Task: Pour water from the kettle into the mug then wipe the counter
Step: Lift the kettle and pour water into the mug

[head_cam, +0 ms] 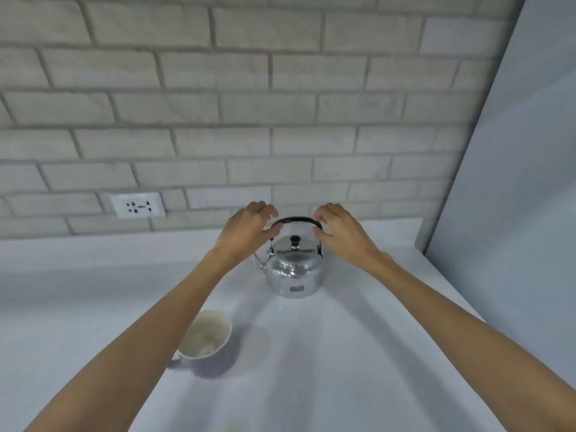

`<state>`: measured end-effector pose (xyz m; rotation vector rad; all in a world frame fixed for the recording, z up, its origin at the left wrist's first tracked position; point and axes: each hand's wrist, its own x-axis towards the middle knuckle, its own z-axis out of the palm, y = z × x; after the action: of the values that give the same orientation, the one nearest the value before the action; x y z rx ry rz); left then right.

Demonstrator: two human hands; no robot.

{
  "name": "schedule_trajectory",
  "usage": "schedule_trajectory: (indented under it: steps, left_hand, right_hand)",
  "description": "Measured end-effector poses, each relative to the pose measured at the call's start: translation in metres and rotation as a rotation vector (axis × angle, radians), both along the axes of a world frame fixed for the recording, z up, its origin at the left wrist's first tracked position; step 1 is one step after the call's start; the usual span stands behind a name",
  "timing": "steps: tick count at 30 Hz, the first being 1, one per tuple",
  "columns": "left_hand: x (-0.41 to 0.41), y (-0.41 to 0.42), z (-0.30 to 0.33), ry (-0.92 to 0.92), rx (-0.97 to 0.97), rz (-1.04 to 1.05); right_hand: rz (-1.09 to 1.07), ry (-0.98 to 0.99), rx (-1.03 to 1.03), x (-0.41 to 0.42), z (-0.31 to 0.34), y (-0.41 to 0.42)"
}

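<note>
Kettle standing upright on the desk, both hands flanking its handle.

The mug [207, 338] is sitting upright at near left on the desk [343, 369], mouth facing up, partly hidden by the left forearm, with its handle pointing left. The kettle [293, 269] is standing farther back, near the brick wall [280, 120], its spout pointing left and its black handle [296, 220] arching left to right above the lid. Open desk is lying all around both items; a side panel [514, 182] is bounding the right edge. The left hand [249, 229] is reaching in with its grip apart, fingertips at the handle's left end. The right hand [339, 232] is mirroring it, grip apart at the right end.
</note>
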<state>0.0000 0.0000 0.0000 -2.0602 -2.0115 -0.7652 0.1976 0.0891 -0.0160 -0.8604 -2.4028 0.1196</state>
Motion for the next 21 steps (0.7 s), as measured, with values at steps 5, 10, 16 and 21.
schedule_trajectory:
  steps: [5, 10, 16, 21]
  left_hand:
    - [-0.003, 0.035, -0.033, -0.037, -0.069, 0.003]
    - [-0.008, 0.073, -0.060, -0.036, -0.082, -0.022]
    - [-0.016, 0.104, -0.076, -0.059, -0.165, -0.051]
    - [-0.015, 0.119, -0.086, -0.147, -0.132, -0.087]
  right_hand:
    - [-0.030, -0.064, -0.080, -0.009, -0.024, 0.034]
    - [0.002, -0.064, -0.099, -0.028, -0.039, 0.069]
    - [0.054, -0.101, -0.131, -0.044, -0.053, 0.098]
    - [0.137, -0.020, -0.236, -0.051, -0.060, 0.108]
